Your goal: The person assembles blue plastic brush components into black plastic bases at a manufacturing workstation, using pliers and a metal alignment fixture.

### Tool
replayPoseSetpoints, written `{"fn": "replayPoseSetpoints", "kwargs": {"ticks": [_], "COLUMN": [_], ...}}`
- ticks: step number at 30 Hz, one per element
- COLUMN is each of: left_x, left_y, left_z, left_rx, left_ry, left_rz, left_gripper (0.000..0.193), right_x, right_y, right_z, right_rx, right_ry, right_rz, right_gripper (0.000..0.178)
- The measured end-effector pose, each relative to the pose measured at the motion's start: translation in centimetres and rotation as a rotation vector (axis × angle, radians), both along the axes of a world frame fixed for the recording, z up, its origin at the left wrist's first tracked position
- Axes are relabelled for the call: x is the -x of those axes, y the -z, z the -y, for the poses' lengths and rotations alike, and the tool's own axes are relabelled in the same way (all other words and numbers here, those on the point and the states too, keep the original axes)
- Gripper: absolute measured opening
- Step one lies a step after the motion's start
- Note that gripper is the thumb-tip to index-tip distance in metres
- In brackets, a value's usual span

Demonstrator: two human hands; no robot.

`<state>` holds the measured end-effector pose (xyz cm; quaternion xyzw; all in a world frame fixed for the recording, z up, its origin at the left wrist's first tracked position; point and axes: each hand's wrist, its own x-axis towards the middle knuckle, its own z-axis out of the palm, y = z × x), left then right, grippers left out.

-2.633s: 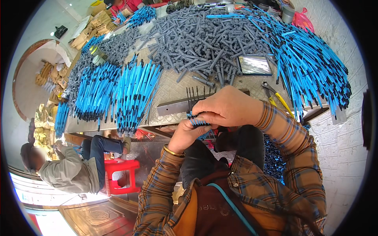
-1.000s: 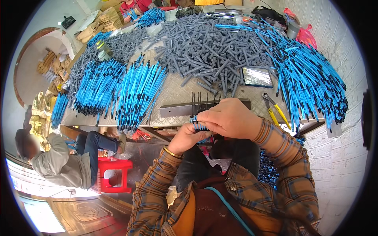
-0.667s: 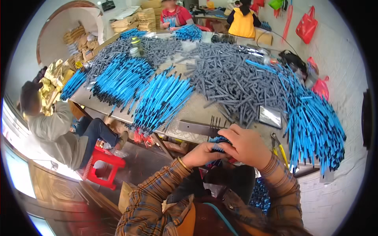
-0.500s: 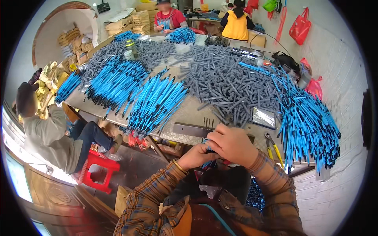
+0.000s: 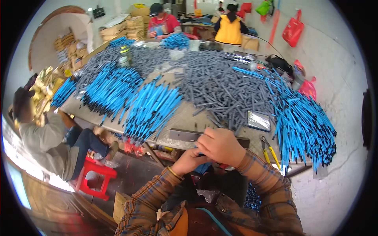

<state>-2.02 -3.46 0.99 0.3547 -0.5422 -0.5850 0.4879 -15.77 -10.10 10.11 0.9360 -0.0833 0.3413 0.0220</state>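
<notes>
At the table's near edge my left hand (image 5: 186,161) and my right hand (image 5: 223,147) meet, both with curled fingers. A small dark piece shows between them; the fingers hide the rest, so its kind cannot be told. Just beyond the hands, a metal bar (image 5: 182,135) lies along the edge, with thin upright pins partly covered by my right hand. Pliers with yellow handles (image 5: 270,152) lie to the right of that hand. A large heap of grey tubes (image 5: 228,84) spreads over the table past the bar.
Blue rods with black ends are piled at the right (image 5: 305,126) and left of centre (image 5: 151,108). A shallow dark-rimmed tray (image 5: 258,120) lies near the pliers. On the left a person (image 5: 47,137) sits by a red stool (image 5: 96,177); another in red (image 5: 163,24) works across the table.
The whole view has shifted slightly. My hands stay together, and the blue bit that showed between them is now mostly hidden. My right hand covers more of the bar's pins.
</notes>
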Motion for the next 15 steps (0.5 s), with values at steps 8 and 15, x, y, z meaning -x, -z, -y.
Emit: {"fn": "replayPoseSetpoints", "kwargs": {"ticks": [8, 15], "left_x": [0.1, 0.2], "left_y": [0.7, 0.3], "left_z": [0.8, 1.1], "left_rx": [-0.075, -0.123], "left_ry": [0.052, 0.103], "left_rz": [0.035, 0.011], "left_gripper": [0.021, 0.020], "right_x": [0.9, 4.9], "right_y": [-0.3, -2.3], "right_z": [0.2, 4.3], "right_rx": [-0.018, -0.086], "right_ry": [0.025, 0.273], "right_rz": [-0.028, 0.096], "right_gripper": [0.010, 0.010]}}
